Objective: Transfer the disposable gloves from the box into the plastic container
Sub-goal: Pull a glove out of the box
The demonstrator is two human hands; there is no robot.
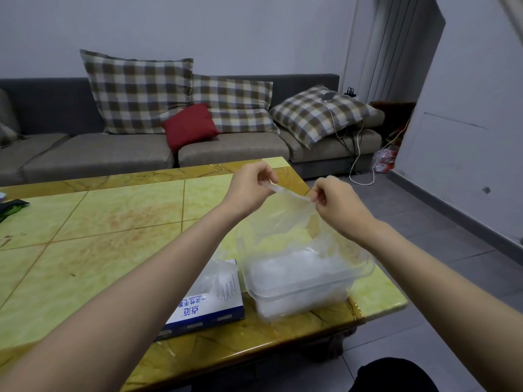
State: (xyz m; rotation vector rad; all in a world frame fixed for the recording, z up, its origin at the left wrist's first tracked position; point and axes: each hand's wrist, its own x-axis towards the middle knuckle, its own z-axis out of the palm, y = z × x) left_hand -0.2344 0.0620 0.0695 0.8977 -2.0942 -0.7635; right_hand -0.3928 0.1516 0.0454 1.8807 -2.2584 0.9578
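Both hands are raised above the right end of the worktop (99,222), a little apart, and each pinches the top edge of one thin, clear disposable glove (291,195) between thumb and fingertips. The left hand (249,188) holds the left end of that edge and the right hand (336,205) the right end. The edge is pulled taut between them, running left to right and dipping slightly toward the right hand. From there the film hangs down in a loose sheet, so its long axis is roughly vertical and its lower end reaches into the open plastic container (297,290) straight below. I cannot tell which end is the cuff and which the fingers. The clear rectangular container stands near the worktop's front right corner and already holds a whitish heap of gloves (297,267). The blue-and-white glove box (203,309) lies flat just left of it, touching or nearly touching, with crumpled film (218,275) poking from its top opening. Behind the worktop is a grey sofa (113,154) with plaid cushions (138,91) and one red cushion (189,125).
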